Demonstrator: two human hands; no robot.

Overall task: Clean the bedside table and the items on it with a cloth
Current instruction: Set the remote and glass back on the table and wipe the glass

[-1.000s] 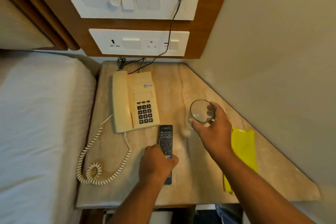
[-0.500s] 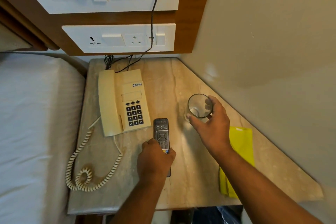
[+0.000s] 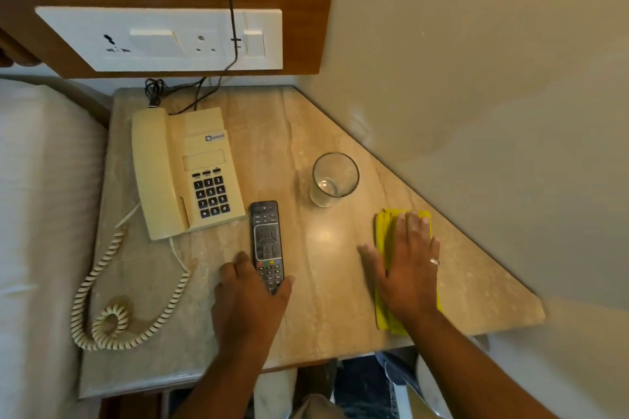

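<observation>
Left hand (image 3: 250,296) grips the near end of the TV remote (image 3: 266,241) lying on the bedside table (image 3: 306,133). Right hand (image 3: 406,269) lies flat, fingers straight, on the folded yellow cloth (image 3: 384,224). Empty glass (image 3: 333,178) stands upright between remote and cloth; corded telephone (image 3: 185,170) sits left of the remote.

Looked like hotel bedroom: white-sheeted bed (image 3: 37,214) beside marble table (image 3: 340,282), corded desk phone (image 3: 187,173), TV remote (image 3: 267,241), wall switch panel (image 3: 160,39).

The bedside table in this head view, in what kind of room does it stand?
Probably a hotel bedroom. A corded desk telephone and a TV remote lie on the marble-topped bedside table, a white-sheeted bed adjoins it, and a switch-and-socket panel sits above.
</observation>
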